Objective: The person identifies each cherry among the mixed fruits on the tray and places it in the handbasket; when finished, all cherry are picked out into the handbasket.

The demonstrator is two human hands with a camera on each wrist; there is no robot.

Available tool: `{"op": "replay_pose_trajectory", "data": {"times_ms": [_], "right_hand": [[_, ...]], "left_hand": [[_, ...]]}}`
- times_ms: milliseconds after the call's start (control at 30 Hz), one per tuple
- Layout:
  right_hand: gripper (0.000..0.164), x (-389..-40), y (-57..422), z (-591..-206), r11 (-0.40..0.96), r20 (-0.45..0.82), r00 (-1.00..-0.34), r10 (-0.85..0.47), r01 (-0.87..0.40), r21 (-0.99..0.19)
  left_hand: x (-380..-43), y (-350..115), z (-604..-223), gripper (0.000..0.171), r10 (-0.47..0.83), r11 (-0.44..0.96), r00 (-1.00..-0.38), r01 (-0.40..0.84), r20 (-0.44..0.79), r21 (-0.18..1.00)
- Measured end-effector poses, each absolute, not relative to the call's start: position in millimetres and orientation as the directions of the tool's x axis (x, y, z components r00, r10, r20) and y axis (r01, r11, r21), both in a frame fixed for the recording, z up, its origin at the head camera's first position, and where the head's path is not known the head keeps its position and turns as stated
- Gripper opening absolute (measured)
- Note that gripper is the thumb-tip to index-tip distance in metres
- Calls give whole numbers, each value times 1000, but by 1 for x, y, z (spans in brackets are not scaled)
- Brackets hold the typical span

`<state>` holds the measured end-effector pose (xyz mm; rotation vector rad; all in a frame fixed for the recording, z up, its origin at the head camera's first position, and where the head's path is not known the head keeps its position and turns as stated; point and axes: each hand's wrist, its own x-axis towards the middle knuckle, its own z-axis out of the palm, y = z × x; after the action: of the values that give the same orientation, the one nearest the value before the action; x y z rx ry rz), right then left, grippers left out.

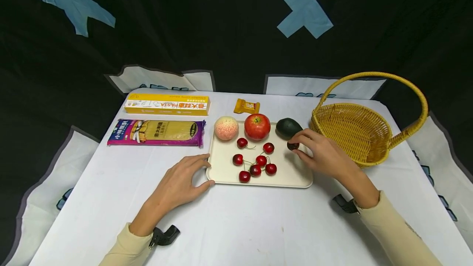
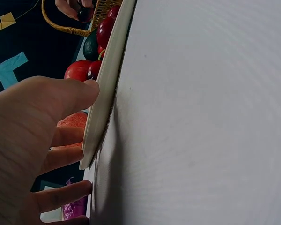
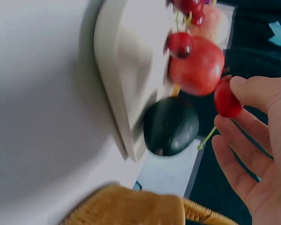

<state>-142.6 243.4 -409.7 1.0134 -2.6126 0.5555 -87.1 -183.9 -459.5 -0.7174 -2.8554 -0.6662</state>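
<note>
Between thumb and fingers, my right hand [image 1: 321, 153] pinches a dark red cherry [image 3: 227, 97] over the right side of a cream tray [image 1: 284, 177]; its green stem hangs down in the right wrist view. My left hand [image 1: 181, 182] rests at the tray's left edge, thumb and fingers touching the rim [image 2: 103, 98]. Several cherries [image 1: 255, 170] with stems lie in the middle of the tray. Along its back sit a peach [image 1: 226, 128], a red apple [image 1: 257, 127] and a dark green avocado [image 1: 288, 128], the avocado just behind the pinched cherry.
A yellow wicker basket [image 1: 351, 130] with a tall handle stands right of the tray. At the back left lie a yellow pasta box [image 1: 167, 104] and a purple noodle packet [image 1: 157, 132]. Behind the apple lies a small orange wrapped snack [image 1: 246, 106].
</note>
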Motion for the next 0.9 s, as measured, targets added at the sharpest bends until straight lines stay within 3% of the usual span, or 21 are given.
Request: {"op": "replay_pose_trajectory", "data": {"times_ms": [433,700,900], "right_hand": [[43,-149,279,-401,731,455,-748,-483,-630,-260],[42,-161,306,-411,757,506,-746,-434,-606,-245],[41,-165,322,-415,803,452,-813,-366,-522,-288]], "left_hand": [[-86,-183,-459,46,414,798,-887,462,204,387],[-86,-183,-459,46,415,795,-888,460,198,395],[-86,-183,-460,46,410,801,-893,449,184,396]]}}
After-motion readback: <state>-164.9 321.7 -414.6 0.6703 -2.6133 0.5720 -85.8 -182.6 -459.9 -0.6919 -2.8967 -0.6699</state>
